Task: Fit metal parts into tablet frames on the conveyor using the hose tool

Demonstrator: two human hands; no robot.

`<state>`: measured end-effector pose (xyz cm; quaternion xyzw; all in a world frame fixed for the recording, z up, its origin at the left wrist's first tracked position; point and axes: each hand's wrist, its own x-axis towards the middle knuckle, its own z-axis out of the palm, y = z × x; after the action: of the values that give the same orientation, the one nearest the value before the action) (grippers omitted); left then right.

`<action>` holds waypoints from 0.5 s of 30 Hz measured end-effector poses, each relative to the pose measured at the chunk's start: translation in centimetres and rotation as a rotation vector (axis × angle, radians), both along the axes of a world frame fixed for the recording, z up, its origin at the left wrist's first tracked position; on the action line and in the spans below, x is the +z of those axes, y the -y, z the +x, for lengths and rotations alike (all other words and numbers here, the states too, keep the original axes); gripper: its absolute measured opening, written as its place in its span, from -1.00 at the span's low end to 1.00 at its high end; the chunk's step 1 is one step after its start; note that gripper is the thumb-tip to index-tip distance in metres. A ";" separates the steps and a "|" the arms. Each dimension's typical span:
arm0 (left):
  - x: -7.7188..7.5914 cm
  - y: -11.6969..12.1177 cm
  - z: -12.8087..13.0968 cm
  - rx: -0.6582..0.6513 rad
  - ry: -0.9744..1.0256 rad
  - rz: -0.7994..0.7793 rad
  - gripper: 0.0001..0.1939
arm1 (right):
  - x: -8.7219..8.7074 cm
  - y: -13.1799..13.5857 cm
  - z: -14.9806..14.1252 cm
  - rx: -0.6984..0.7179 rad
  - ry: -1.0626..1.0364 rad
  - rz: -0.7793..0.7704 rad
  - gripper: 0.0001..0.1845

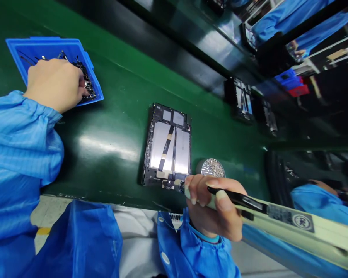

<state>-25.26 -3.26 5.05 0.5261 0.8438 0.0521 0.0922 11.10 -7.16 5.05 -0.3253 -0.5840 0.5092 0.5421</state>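
From my remote feed: an opened tablet housing [166, 144] lies flat, interior up, on a green bench belt [118, 77], between the worker's two hands; its dark frame surrounds two large silver battery panels [181, 150], crossed by a narrow black-and-gold ribbon cable [166, 148], with two small grey squares at the far end; the right hand [211, 204] is closed firmly around a pale green electric screwdriver [278, 220], its fingers [195, 189] wrapped near the metal nose [179, 186], which meets the housing's near corner; a round studded metal disc [213, 168] sits just beside that hand; the left hand [55, 85], fingers curled, rests in a blue plastic tray [43, 44] against a heap of small dark parts [85, 79]; I cannot tell whether it has hold of anything; blue cuffed sleeves [23, 146] cover the worker's arms; farther along the belt lies another dark housing [242, 101], well apart; beyond it are blue and red bins [291, 83]; a co-worker's blue sleeve [316, 197] shows at the right of my view.
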 end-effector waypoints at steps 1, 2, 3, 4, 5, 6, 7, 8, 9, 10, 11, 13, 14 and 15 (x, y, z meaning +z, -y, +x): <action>0.1 0.0 0.1 -0.002 0.008 0.026 -0.48 | 0.1 0.0 -0.1 -0.001 0.001 -0.006 -0.87; 0.3 0.1 0.3 -0.001 0.012 0.053 -0.49 | 0.1 0.0 -0.2 -0.005 0.001 -0.013 -0.88; 0.4 0.1 0.4 0.005 0.014 0.078 -0.51 | 0.2 0.0 -0.3 -0.006 -0.003 -0.017 -0.89; 0.5 0.1 0.5 0.014 0.013 0.093 -0.55 | 0.3 0.1 -0.4 -0.008 -0.007 -0.020 -0.90; 0.6 0.1 0.5 0.032 0.009 0.102 -0.58 | 0.3 0.1 -0.5 -0.011 -0.008 -0.022 -0.91; 0.7 0.1 0.5 0.049 0.004 0.106 -0.59 | 0.3 0.0 -0.6 -0.015 -0.003 -0.024 -0.92; 0.8 0.1 0.4 0.065 -0.002 0.106 -0.58 | 0.3 0.0 -0.7 -0.021 0.007 -0.026 -0.92; 0.9 0.2 0.3 0.075 -0.006 0.106 -0.56 | 0.3 0.1 -0.7 -0.027 0.019 -0.025 -0.92; 1.0 0.2 0.3 0.082 -0.009 0.112 -0.53 | 0.2 0.1 -0.8 -0.034 0.030 -0.025 -0.91; 1.1 0.3 0.2 0.086 -0.010 0.120 -0.50 | 0.2 0.1 -0.7 -0.041 0.036 -0.023 -0.90; 1.2 0.4 0.1 0.093 -0.010 0.123 -0.46 | 0.2 0.2 -0.7 -0.043 0.037 -0.022 -0.89; 1.5 0.4 0.1 0.106 -0.011 0.113 -0.41 | 0.4 0.4 -0.5 -0.037 0.025 -0.029 -0.89; 1.6 0.4 0.1 0.099 -0.011 0.101 -0.39 | 0.5 0.4 -0.4 -0.031 0.013 -0.034 -0.89; 1.6 0.4 0.0 0.091 -0.016 0.088 -0.40 | 0.8 0.5 -0.2 -0.019 0.001 -0.039 -0.88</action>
<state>-25.25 -3.67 6.69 0.4913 0.8644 0.0891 0.0599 10.93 -7.63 5.84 -0.3415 -0.5712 0.5151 0.5401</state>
